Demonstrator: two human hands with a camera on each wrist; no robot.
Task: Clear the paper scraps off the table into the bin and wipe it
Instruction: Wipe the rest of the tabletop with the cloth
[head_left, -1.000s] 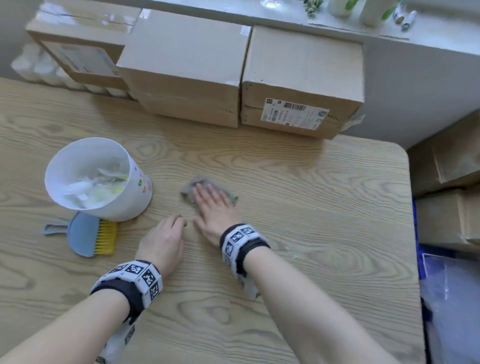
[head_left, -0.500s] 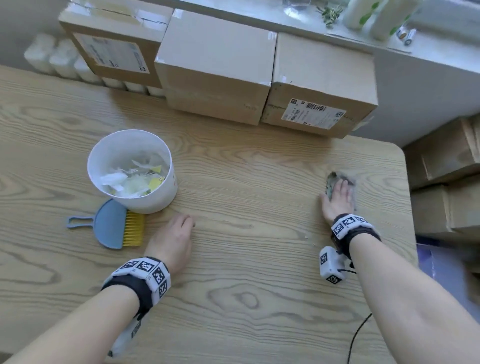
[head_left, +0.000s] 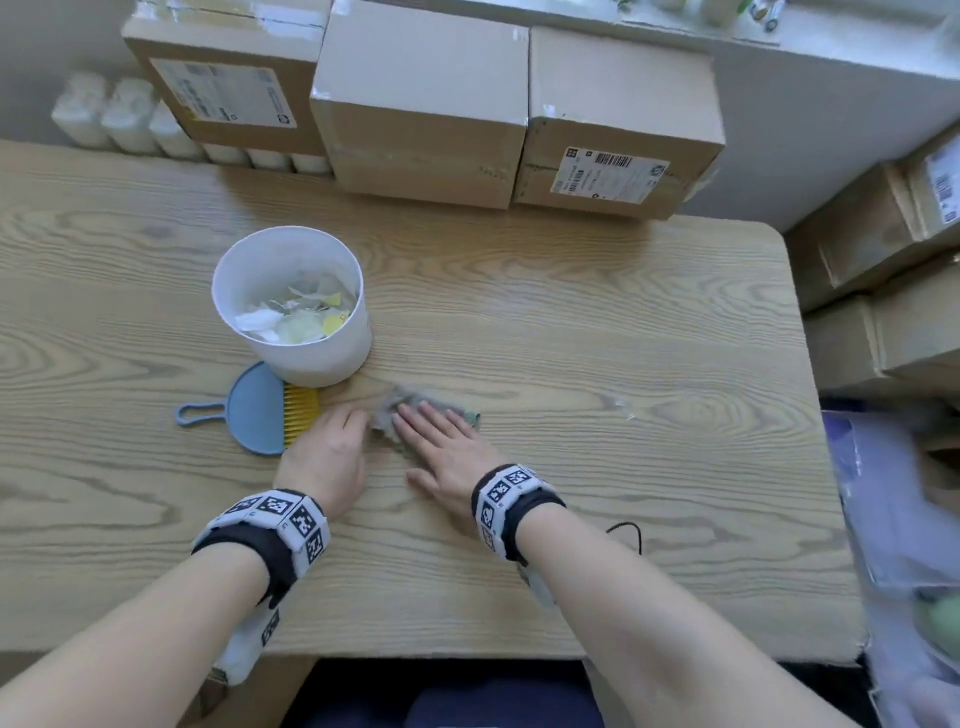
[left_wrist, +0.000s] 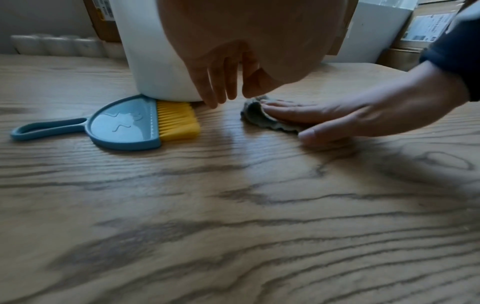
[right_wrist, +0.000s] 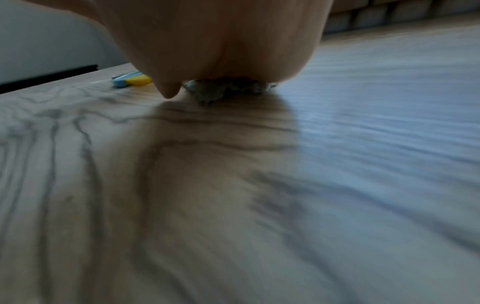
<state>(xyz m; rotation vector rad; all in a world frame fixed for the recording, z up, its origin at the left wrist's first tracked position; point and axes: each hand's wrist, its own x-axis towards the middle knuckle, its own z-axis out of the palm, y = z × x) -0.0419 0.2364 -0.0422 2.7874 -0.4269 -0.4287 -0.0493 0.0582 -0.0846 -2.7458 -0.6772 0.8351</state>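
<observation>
My right hand (head_left: 441, 441) lies flat with straight fingers on a crumpled grey cloth (head_left: 387, 415), pressing it onto the wooden table (head_left: 571, 338). The left wrist view shows the same cloth (left_wrist: 255, 117) under the right hand (left_wrist: 324, 117). My left hand (head_left: 327, 447) rests on the table just left of the cloth, its fingers (left_wrist: 217, 86) hanging loosely and holding nothing. Behind the hands stands a white bin (head_left: 249, 280) with several paper scraps (head_left: 296, 319) inside. A few tiny scraps (head_left: 623, 405) lie on the table to the right.
A blue dustpan (head_left: 249, 410) with a yellow brush (head_left: 300, 415) lies in front of the bin, by my left hand. Cardboard boxes (head_left: 426, 104) line the table's far edge. More boxes (head_left: 883, 249) stand beyond the right edge.
My right hand has slid the cloth from the table's right side back left to the middle, beside my left hand. The left hand has stayed in place.
</observation>
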